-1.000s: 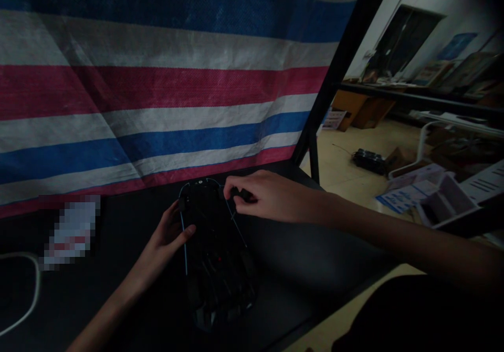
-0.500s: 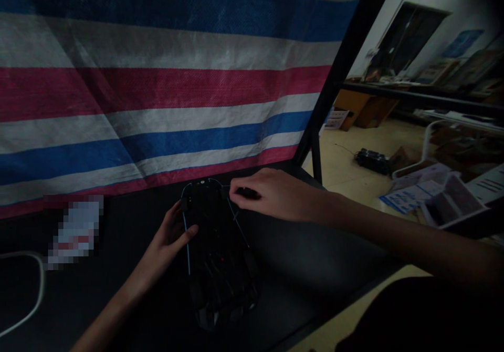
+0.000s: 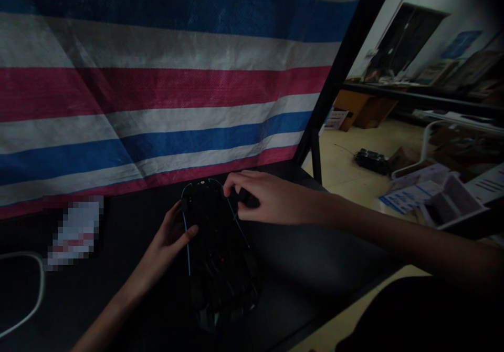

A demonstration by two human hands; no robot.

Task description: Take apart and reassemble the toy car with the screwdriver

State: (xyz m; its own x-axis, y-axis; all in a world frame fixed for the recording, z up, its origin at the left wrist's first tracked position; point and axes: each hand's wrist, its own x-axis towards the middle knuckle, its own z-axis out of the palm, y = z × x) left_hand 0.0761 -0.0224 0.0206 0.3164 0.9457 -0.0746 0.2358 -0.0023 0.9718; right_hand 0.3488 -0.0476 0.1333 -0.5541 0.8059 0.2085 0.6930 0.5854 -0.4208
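A dark, flat, car-shaped chassis [image 3: 218, 257] with thin blue edge lines and a small red light lies on the black table [image 3: 315, 257]. My left hand [image 3: 169, 239] grips its left edge, thumb pressed on top, fingers curled under. My right hand [image 3: 268, 197] rests at the chassis's far right corner. Its fingertips pinch a small dark part [image 3: 246, 197] that I cannot make out in the dim light.
A red, white and blue striped tarp [image 3: 157, 89] hangs right behind the table. A white cable [image 3: 27, 304] curves at the left, beside a blurred white label [image 3: 74, 231]. A black frame post [image 3: 334, 79] stands at the right; boxes and papers [image 3: 429, 194] lie on the floor beyond.
My right hand's fingers have shifted slightly left and down onto the chassis's far right corner. My left hand and the chassis have stayed put.
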